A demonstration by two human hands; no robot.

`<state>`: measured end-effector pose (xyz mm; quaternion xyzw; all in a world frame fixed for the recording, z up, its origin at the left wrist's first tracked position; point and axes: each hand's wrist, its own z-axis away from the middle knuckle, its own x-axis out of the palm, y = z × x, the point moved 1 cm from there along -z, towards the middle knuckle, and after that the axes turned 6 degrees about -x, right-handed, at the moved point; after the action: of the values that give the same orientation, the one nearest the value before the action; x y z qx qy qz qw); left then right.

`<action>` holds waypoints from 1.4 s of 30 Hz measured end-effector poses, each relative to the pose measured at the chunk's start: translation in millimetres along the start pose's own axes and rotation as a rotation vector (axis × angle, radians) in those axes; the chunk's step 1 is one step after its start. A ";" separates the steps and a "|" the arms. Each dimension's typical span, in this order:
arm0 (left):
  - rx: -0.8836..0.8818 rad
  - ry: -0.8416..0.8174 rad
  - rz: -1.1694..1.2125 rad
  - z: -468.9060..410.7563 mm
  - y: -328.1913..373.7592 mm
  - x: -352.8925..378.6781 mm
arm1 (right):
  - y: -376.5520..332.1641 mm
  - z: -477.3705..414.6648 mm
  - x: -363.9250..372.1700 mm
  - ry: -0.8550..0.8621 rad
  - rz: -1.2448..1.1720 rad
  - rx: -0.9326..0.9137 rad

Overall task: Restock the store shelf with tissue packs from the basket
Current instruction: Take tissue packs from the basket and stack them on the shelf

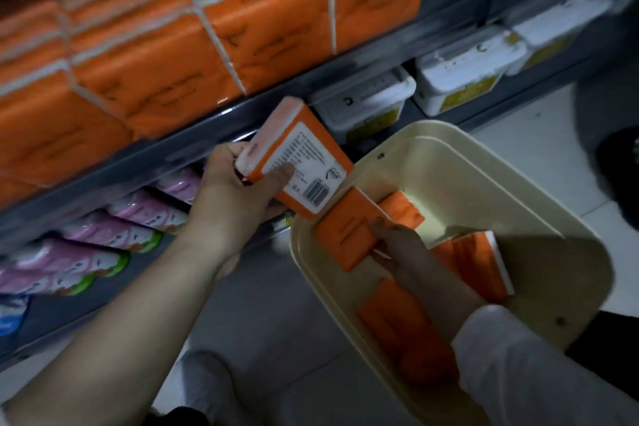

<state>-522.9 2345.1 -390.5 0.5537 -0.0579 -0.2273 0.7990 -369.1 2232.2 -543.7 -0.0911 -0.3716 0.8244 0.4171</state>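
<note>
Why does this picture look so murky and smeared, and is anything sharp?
Head view: dim light, with a brighter patch inside the basket and shadow over its right side. Head view: shelved orange packs and white tubs smear with motion blur. Head view: the held pack in the left hand is sharpest; the right hand, holding a basket pack, looks darker.

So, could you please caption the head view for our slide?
Left hand holds an orange tissue pack by the shelf; right hand grips a second pack in the basket.

Left hand (232, 185) holds tissue pack (298, 153); right hand (403, 244) grips second pack (345, 229).
</note>
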 end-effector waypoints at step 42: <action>0.176 0.085 0.080 101.6 31.4 -142.5 | -54.9 200.2 133.6 -0.429 0.054 -0.404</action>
<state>-675.3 2327.7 -300.6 0.6280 -0.0656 -0.1657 0.7575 -512.1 2246.3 -343.0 -0.0058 -0.6055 0.7448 0.2804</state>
